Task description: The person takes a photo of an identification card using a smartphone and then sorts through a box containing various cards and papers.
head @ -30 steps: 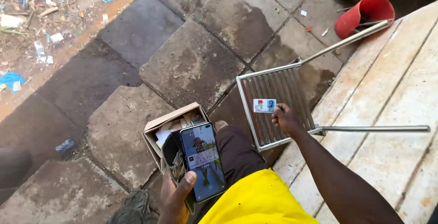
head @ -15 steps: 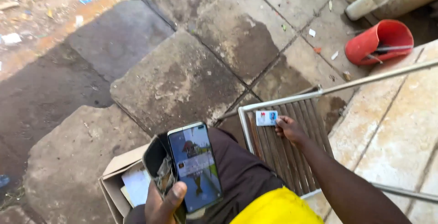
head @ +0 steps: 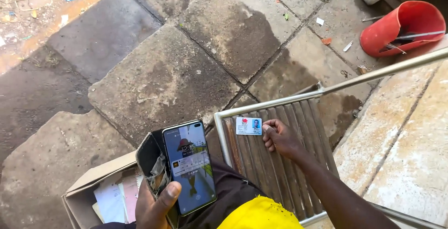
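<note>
Left hand (head: 156, 203) grips a lit smartphone (head: 189, 166) with its open case, right hand (head: 279, 138) pins an ID card (head: 248, 126) on the metal rack (head: 270, 163); best kept flat, the fingers pressing one edge.

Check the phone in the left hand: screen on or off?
On. The phone in the left hand shows a lit screen with a picture and icons, thumb resting on its lower edge.

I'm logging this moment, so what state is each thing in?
Smartphone: screen lit, held upright in the left hand with an open dark wallet.
Card: lying flat on the slatted metal rack, right hand touching its edge.
Cardboard box: open, papers inside.
Red bucket: tipped on its side.
</note>
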